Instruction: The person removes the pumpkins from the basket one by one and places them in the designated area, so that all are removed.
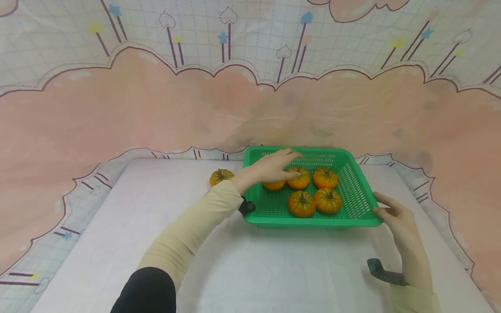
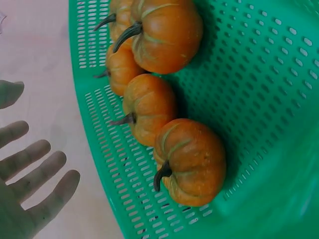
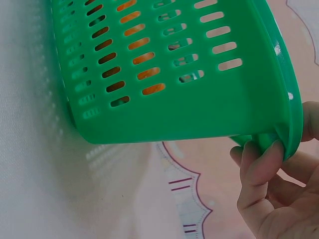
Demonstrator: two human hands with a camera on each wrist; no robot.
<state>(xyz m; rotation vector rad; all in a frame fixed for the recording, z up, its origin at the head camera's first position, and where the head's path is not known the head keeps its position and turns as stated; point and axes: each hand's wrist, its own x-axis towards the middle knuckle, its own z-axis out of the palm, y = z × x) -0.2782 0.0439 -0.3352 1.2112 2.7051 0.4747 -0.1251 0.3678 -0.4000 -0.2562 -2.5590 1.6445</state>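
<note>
Five small orange pumpkins (image 1: 302, 203) counted inside the green basket (image 1: 313, 222); a sixth pumpkin (image 1: 221, 177) noted outside it, on the desk (image 1: 274, 269), just to the outer side of the left wrist.

Left hand (image 1: 274, 167): grip released, fingers straight and spread, nothing held. Hovers low over the far left corner of the basket, directly above two of the pumpkins; contact with the nearer one possible at the thumb, cannot be confirmed from the head view. Wrist view confirms an empty palm (image 2: 20, 199).

Right hand (image 1: 395, 217): grip pinched on the near right corner of the basket rim (image 3: 279, 74), thumb above, fingers curled beneath. Basket otherwise flat on the desk, between the two grips.

Risks, as judged:
- Single-corner pinch on the right. Any lift or pull from that corner alone likely to tilt the basket away from that grip and roll the load toward the left wall.
- Round pumpkins, loose and close together below the left grip. A downward brush of the open fingers likely to nudge one against its neighbours.
- Smooth desk cover. A sideways push likely to slide the basket if the right grip slackens.
- Sixth pumpkin beside the left sleeve; a sweep of the forearm likely to roll it toward the far desk edge.
</note>
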